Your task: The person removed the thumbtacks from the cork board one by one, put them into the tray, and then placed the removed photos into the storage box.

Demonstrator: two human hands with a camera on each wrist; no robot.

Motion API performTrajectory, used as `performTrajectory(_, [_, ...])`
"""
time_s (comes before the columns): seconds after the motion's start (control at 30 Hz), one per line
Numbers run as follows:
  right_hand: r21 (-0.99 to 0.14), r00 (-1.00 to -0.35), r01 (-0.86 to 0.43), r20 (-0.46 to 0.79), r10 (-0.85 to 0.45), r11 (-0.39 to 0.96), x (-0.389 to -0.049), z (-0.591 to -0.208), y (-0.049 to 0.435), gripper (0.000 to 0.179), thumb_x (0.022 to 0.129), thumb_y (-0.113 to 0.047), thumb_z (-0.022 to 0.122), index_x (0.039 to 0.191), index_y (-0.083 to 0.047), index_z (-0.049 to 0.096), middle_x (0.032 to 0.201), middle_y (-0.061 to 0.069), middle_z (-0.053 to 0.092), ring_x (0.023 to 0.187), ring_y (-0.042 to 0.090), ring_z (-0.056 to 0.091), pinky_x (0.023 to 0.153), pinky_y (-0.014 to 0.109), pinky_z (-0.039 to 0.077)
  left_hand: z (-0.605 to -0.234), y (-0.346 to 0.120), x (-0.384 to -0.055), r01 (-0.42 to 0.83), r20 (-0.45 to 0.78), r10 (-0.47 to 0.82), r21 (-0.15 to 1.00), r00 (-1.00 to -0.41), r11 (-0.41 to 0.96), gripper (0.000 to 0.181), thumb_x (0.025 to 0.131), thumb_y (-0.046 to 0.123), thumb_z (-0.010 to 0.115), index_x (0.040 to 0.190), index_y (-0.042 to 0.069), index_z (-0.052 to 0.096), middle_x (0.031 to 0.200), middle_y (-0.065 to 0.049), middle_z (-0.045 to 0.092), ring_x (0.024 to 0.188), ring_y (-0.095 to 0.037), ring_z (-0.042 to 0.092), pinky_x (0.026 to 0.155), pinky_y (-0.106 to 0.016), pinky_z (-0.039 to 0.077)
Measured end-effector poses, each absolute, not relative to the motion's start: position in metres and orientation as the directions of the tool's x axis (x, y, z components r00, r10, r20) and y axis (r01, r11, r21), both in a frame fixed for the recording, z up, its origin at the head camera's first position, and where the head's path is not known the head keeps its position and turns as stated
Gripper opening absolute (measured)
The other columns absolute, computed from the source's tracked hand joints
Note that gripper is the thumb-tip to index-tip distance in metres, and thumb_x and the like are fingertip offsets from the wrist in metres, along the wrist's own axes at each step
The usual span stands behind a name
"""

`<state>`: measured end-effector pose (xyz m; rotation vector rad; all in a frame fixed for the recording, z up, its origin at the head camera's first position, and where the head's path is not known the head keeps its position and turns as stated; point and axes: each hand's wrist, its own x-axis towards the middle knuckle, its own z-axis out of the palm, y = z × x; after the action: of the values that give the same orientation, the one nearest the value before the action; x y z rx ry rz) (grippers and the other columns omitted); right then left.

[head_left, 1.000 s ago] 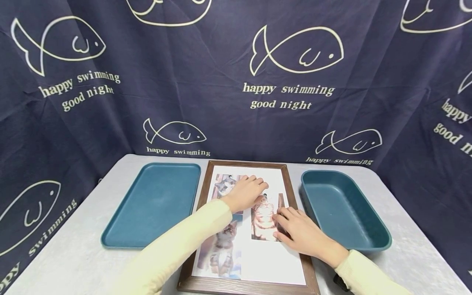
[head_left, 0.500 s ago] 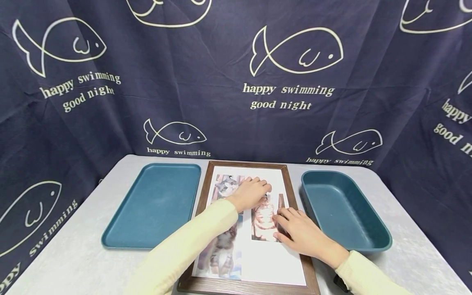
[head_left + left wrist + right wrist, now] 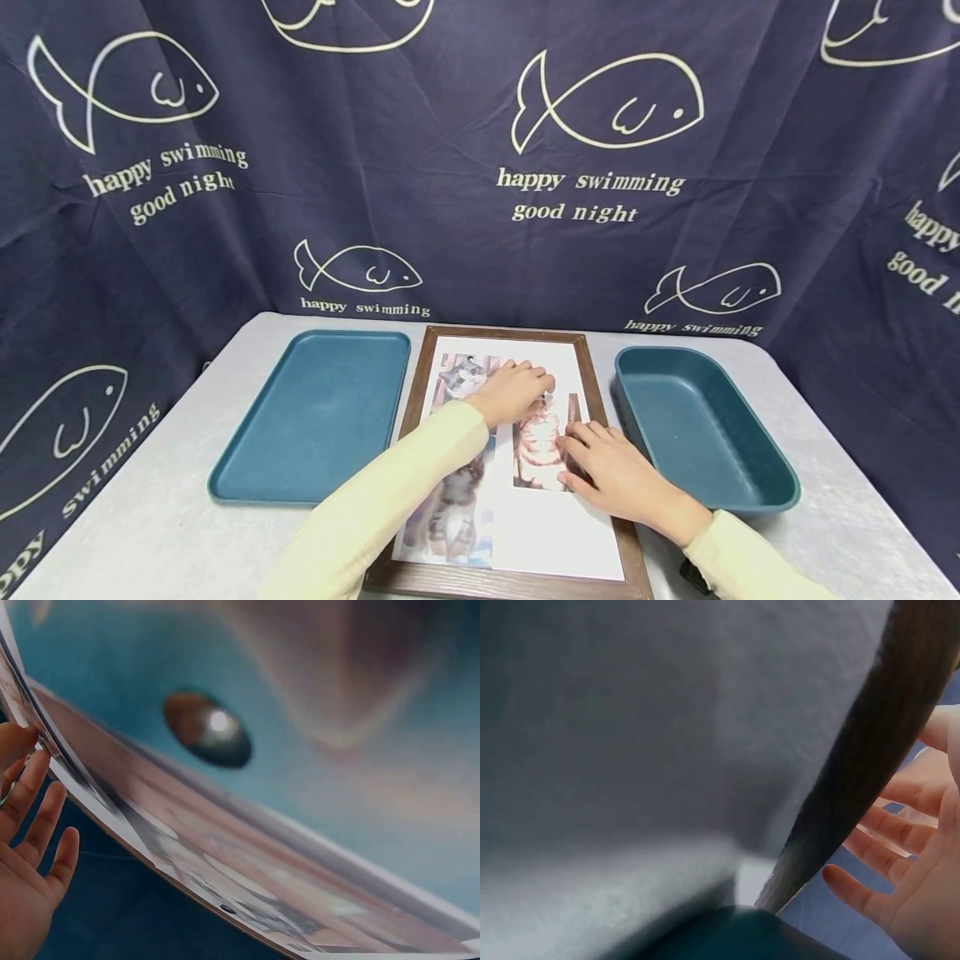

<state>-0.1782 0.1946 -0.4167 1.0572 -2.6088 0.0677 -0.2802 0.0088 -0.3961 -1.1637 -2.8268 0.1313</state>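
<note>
A white board in a brown wooden frame [image 3: 618, 542] lies on the table with cat photos on it. My left hand [image 3: 517, 392] is at the top of the orange cat photo [image 3: 538, 454], thumb and forefinger together. They seem to pinch a small dark round piece, perhaps a magnet, mostly hidden. With its fingertips, my right hand [image 3: 618, 475] rests on that photo's right edge. At the left lie the grey cat photo [image 3: 459, 379] and the kitten photo [image 3: 450, 529], partly under my sleeve. A glossy dark button [image 3: 208, 729] sits on a blue-background photo in the left wrist view.
A flat teal tray [image 3: 318, 425] lies left of the frame. Right of it stands a deeper teal bin [image 3: 697, 442], close to my right forearm. A dark blue curtain [image 3: 450, 167] with fish drawings hangs behind the table.
My left hand has shifted slightly to the right along the top of the orange cat photo. The right hand stays at the photo's edge.
</note>
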Motion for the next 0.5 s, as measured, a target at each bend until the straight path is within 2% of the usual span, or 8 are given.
performTrajectory(0.27, [0.074, -0.679, -0.682, 0.306, -0.667, 0.728, -0.178, -0.417, 0.195, 0.04, 0.082, -0.038, 0.063, 0.112, -0.011, 0.062, 0.108, 0.004, 0.057, 0.096, 0.018, 0.052, 0.078, 0.039, 0.046, -0.398, 0.01, -0.292, 0.736, 0.035, 0.737, -0.042, -0.675, 0.676, 0.03, 0.085, 0.03, 0.063, 0.114, 0.024, 0.056, 0.112, 0.01, 0.06, 0.103, -0.011, 0.053, 0.089, -0.031, 0.04])
performTrajectory(0.5, [0.067, -0.683, -0.68, 0.301, -0.665, 0.73, -0.177, -0.418, 0.195, 0.04, 0.083, -0.038, 0.062, 0.114, -0.012, 0.061, 0.111, 0.005, 0.057, 0.099, 0.019, 0.052, 0.081, 0.04, 0.045, -0.396, 0.01, -0.296, 0.75, 0.019, 0.75, -0.006, -0.661, 0.661, 0.028, 0.085, 0.024, 0.064, 0.113, 0.024, 0.057, 0.108, 0.01, 0.061, 0.101, -0.011, 0.053, 0.09, -0.031, 0.04])
